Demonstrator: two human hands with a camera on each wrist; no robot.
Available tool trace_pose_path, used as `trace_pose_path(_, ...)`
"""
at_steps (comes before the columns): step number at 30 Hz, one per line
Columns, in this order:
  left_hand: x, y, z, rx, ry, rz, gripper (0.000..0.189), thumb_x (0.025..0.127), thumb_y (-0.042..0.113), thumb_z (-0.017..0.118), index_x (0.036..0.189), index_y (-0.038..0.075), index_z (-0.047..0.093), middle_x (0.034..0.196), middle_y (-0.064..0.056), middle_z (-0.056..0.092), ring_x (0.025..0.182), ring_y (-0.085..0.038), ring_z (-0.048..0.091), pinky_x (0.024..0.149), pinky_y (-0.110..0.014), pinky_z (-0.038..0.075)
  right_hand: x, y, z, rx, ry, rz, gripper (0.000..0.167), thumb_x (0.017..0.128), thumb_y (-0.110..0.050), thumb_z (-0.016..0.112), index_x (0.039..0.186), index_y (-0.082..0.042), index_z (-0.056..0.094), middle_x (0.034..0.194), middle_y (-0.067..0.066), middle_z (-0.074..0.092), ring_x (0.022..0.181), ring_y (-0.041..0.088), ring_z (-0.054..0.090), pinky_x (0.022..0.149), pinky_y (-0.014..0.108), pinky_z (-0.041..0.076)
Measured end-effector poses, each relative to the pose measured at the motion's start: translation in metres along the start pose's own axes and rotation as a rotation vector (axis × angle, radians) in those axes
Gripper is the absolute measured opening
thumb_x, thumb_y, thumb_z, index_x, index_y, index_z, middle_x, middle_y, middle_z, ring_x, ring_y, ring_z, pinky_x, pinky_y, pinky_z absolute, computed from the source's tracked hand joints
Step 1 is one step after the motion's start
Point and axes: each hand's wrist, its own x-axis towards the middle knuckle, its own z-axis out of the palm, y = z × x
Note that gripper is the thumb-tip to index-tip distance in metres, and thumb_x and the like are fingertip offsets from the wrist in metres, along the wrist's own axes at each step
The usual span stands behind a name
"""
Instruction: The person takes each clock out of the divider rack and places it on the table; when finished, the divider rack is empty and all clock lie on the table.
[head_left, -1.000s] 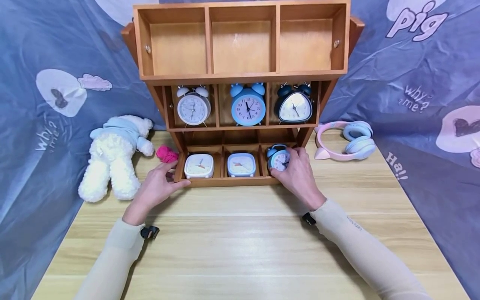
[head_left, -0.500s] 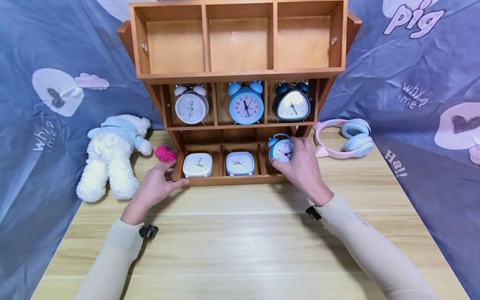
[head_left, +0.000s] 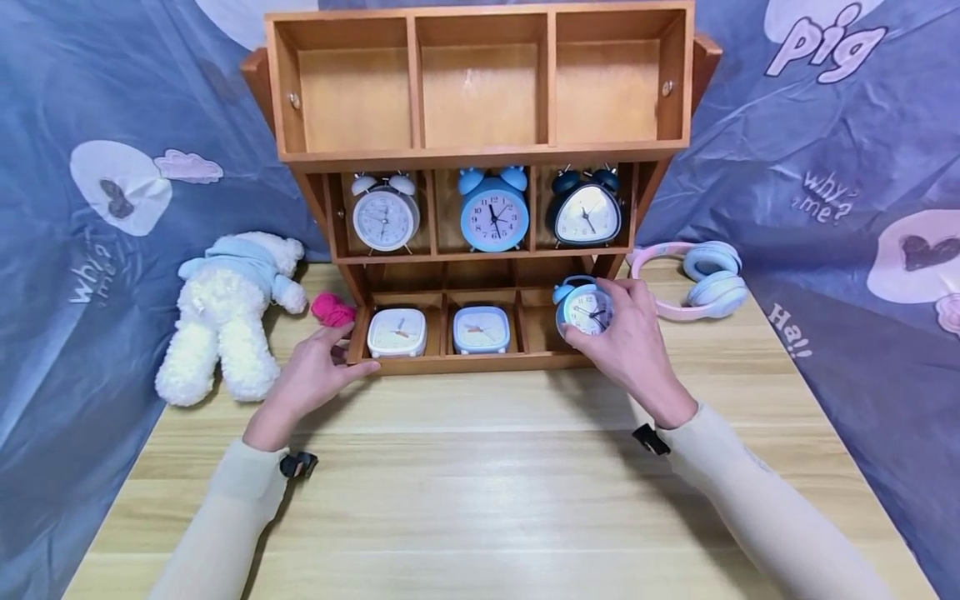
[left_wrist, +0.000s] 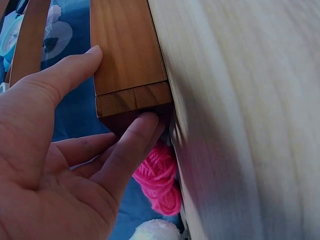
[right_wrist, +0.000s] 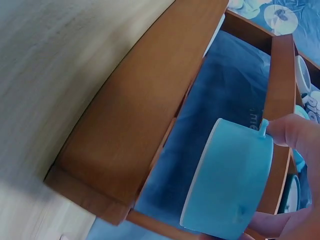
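A small blue twin-bell alarm clock (head_left: 587, 310) is gripped by my right hand (head_left: 633, 337) at the right-hand compartment of the bottom tier; the right wrist view has its blue body (right_wrist: 230, 177) above the front board, between thumb and fingers. My left hand (head_left: 315, 375) holds the lower left corner of the wooden display shelf (head_left: 480, 364), thumb on the front board and fingers (left_wrist: 135, 140) at its end. In the other bottom compartments sit a white square clock (head_left: 397, 332) and a blue square clock (head_left: 481, 329).
The middle tier bears a white twin-bell clock (head_left: 386, 218), a blue one (head_left: 494, 220) and a dark triangular one (head_left: 587, 215). Left of the shelf lie a plush bear (head_left: 225, 317) and pink yarn (head_left: 332, 309). Headphones (head_left: 712, 287) lie at the right.
My right hand has lifted the small blue alarm clock from the bottom right compartment and shifted it rightward. My left hand has stayed at the shelf corner.
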Motion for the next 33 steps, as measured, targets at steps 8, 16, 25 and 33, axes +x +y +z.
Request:
trace_pose_path(8,0.001,0.0,-0.001,0.002,0.008,0.011,0.094,0.098,0.048,0.087,0.166,-0.004,0.048,0.162,-0.034,0.057,0.126,-0.047,0.072,0.108,-0.063,0.058,-0.009,0.012,-0.021,-0.01,0.034,0.027,0.082,0.085,-0.03,0.089,0.154,0.004,0.061,0.149,0.033,0.051,0.136,0.048,0.048,0.105,0.062,0.047)
trace_pose_path(16,0.003,0.0,0.0,0.004,0.003,0.005,0.094,0.098,0.049,0.087,0.165,-0.004,0.048,0.16,-0.034,0.058,0.126,-0.047,0.073,0.108,-0.063,0.058,-0.015,0.033,-0.039,-0.042,0.061,0.008,0.085,0.082,-0.029,0.092,0.153,0.005,0.061,0.145,0.032,0.053,0.134,0.05,0.05,0.106,0.064,0.044)
trace_pose_path(25,0.002,-0.001,0.001,-0.001,0.008,0.011,0.093,0.097,0.048,0.088,0.164,-0.004,0.05,0.158,-0.034,0.061,0.123,-0.045,0.075,0.104,-0.062,0.06,-0.021,0.058,-0.054,-0.089,0.026,0.053,0.09,0.084,-0.033,0.093,0.155,0.008,0.056,0.151,0.034,0.052,0.127,0.053,0.055,0.099,0.066,0.048)
trace_pose_path(33,0.0,-0.001,0.001,-0.003,0.008,0.008,0.093,0.097,0.047,0.088,0.165,-0.004,0.05,0.158,-0.033,0.061,0.122,-0.045,0.075,0.104,-0.062,0.06,-0.023,0.077,-0.063,-0.12,0.008,0.076,0.09,0.085,-0.031,0.092,0.155,0.012,0.055,0.15,0.037,0.051,0.129,0.054,0.054,0.099,0.067,0.047)
